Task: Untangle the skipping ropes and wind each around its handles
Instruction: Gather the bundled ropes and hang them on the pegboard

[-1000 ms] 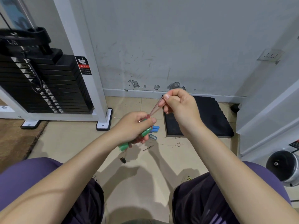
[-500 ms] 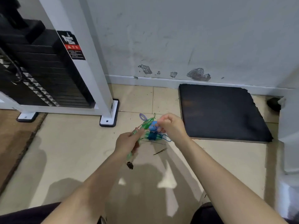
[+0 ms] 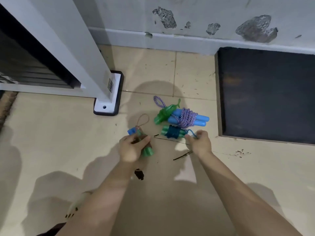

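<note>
While both forearms reach forward over the tiled floor (image 3: pixel 51 142), the left hand (image 3: pixel 132 149) sits nearest, fingers curled round a wound bundle (image 3: pixel 142 143): green and blue handles bound in brownish rope, one rope loop (image 3: pixel 143 120) sticking out beyond the knuckles. Bundle is at or just above the floor; which, cannot tell. A dark scrap (image 3: pixel 139 174) lies on the tile below that wrist, a thin twig (image 3: pixel 182 156) beside the right wrist.

Right hand (image 3: pixel 200 142): fingertips pinch the loose blue cord end (image 3: pixel 191 133) of a second bundle (image 3: pixel 173 132), green handles wound in dark blue rope, lying on the floor touching the fingers.

Just beyond, third bundle (image 3: pixel 187 119): blue handles wrapped in purple-white twisted rope, apparently with green handles (image 3: pixel 163 114) against its left side (blurred there), striped loop (image 3: pixel 159 102) protruding.

Farther: black mat (image 3: pixel 265 94) right, white machine post foot (image 3: pixel 107 103) left, scuffed wall (image 3: pixel 204 14) behind.
</note>
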`<state>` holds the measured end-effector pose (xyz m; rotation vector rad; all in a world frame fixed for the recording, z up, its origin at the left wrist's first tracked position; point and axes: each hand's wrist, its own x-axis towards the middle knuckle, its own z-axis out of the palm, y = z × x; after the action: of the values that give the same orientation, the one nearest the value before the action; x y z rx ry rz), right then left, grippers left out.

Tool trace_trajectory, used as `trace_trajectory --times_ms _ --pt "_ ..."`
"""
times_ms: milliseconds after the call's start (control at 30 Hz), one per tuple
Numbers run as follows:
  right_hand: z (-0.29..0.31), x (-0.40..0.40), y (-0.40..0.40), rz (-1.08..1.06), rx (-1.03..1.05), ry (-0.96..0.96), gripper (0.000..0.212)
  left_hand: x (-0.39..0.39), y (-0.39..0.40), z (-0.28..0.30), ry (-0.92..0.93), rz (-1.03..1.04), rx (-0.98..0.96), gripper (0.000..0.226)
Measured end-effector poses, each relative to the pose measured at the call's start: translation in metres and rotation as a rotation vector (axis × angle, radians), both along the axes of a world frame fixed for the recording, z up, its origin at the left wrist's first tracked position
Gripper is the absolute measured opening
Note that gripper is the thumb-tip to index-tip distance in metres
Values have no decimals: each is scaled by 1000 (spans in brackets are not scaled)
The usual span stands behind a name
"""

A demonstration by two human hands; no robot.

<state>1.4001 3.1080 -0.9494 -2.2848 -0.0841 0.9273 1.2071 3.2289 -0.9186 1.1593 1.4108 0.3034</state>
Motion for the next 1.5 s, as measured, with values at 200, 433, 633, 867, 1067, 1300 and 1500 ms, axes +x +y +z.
trace_trajectory --times_ms 200,433,633,867,1067,1300,1500 --pt "2 -1 5 -50 232 196 38 11 5 -6 -138 99 -154 14" --pt "81 -3 11 186 327 146 16 19 2 48 -319 -33 -173 30" --pt "249 -21 -3 366 477 -59 4 12 -11 189 -521 -150 -21 36" --pt "476 -72 -77 516 613 -411 22 -41 -70 405 -784 -279 103 83" --pt "617 -135 -147 584 834 -542 26 -96 -144 551 -1024 -530 179 52" --pt "653 -131 -144 561 978 -520 22 -72 -141 597 -1161 -594 69 72" --pt "591 -36 -60 453 982 -443 23 24 -58 542 -1243 -466 -144 96"
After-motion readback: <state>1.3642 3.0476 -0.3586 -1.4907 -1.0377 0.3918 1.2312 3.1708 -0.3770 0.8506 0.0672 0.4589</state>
